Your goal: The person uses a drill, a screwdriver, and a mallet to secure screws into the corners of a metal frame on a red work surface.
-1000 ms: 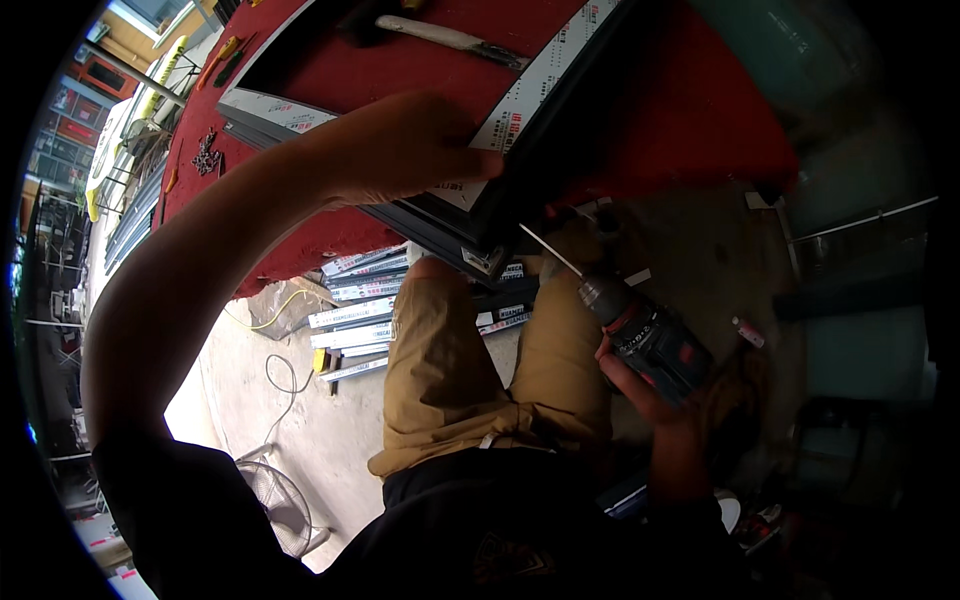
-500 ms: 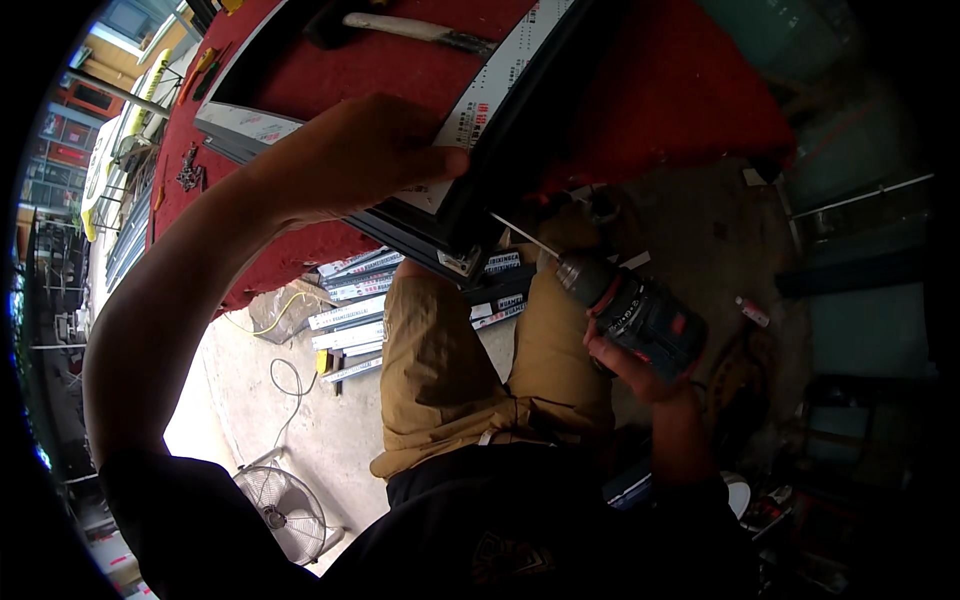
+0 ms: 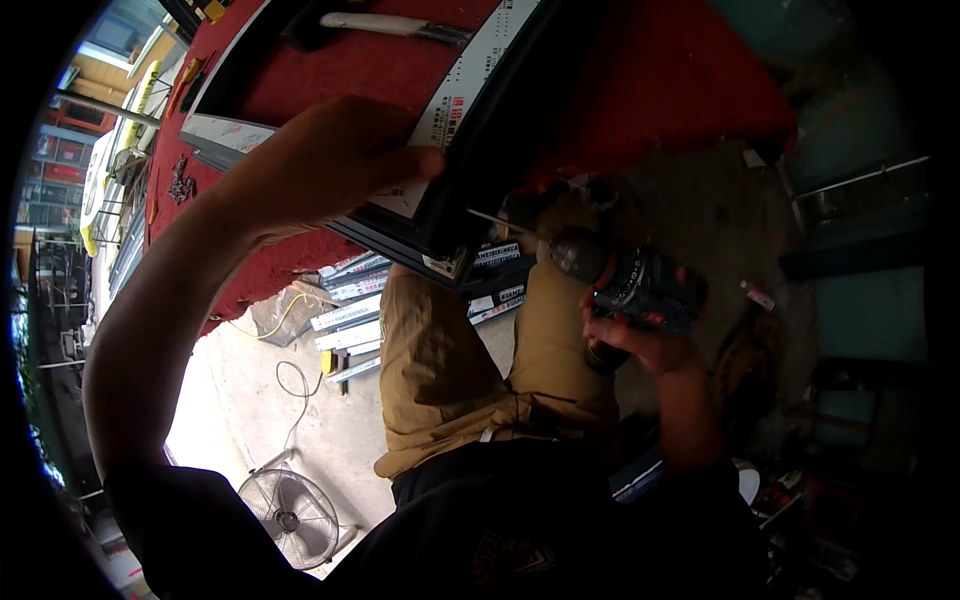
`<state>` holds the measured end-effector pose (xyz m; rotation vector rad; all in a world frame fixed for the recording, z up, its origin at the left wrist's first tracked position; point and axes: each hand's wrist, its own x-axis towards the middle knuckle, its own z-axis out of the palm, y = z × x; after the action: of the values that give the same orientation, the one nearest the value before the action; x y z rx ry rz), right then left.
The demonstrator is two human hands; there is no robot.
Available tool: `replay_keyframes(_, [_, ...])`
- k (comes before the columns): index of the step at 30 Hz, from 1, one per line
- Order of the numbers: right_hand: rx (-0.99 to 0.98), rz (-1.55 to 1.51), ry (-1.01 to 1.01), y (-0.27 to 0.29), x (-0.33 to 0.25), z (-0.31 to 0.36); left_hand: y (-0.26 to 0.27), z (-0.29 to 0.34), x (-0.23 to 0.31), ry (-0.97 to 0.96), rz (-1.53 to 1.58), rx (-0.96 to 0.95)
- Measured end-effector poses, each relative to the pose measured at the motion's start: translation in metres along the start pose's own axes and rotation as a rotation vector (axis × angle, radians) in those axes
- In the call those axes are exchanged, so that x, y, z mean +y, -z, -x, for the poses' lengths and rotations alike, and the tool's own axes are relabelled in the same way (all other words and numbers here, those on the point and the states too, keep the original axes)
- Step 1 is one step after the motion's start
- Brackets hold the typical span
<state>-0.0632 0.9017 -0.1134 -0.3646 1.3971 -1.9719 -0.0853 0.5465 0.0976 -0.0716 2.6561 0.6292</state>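
Red cloth [image 3: 665, 85] spread past the fingers of our left hand [image 3: 322, 160], which lay on a frame [image 3: 478, 80], grip unclear; our right hand [image 3: 640, 345] clasped a drill [image 3: 645, 283].

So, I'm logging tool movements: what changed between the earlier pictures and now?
The dark power drill in the right hand moved up and left in view, its slim metal bit pointing more sideways. Nothing was visibly released; the left hand stays on the dark, white-stripped rectangular frame.

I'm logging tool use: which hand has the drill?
The right hand, wrapped around the drill; the left hand has no drill and instead rests on the frame near one corner.
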Motion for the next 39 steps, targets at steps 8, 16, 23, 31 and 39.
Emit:
replay_keyframes(8, [0.0, 0.475, 0.257, 0.021, -0.025, -0.012, 0.001, -0.002, -0.007, 0.005, 0.014, -0.019])
replay_keyframes(16, [0.0, 0.839, 0.643, 0.061, 0.009, -0.024, 0.001, -0.005, -0.008, -0.041, 0.006, -0.022])
replay_keyframes(23, [-0.29, 0.271, 0.109, 0.054, -0.039, -0.048, -0.002, -0.002, -0.011, -0.023, 0.03, 0.009])
replay_keyframes(31, [-0.261, 0.61, 0.471, 0.108, 0.016, -0.052, -0.006, -0.013, -0.021, -0.194, 0.101, 0.059])
replay_keyframes(39, [-0.235, 0.685, 0.571, 0.089, 0.01, -0.04, -0.003, -0.004, -0.009, -0.055, 0.096, 0.037])
